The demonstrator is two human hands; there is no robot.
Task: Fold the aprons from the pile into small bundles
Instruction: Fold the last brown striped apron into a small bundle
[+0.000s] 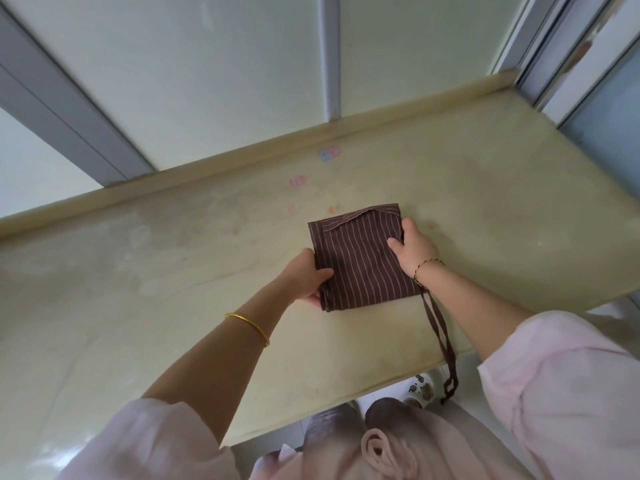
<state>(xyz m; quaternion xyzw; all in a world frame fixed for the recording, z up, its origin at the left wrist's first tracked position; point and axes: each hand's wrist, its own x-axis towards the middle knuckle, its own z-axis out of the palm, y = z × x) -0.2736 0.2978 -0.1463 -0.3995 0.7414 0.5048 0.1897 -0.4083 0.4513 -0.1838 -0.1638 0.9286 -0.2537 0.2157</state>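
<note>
A brown apron with thin white stripes lies folded into a rough square on the beige counter. My left hand grips its left near edge, thumb on top and fingers underneath. My right hand holds the right edge, with the thumb lying on the cloth and the fingers curled round the side. The apron's brown ties trail from the near right corner, across the counter and over its front edge.
A raised lip runs along the counter's back, below frosted window panes with grey frames. Small coloured stickers sit near the back lip. The front edge of the counter is close to my body, with floor and a slipper below.
</note>
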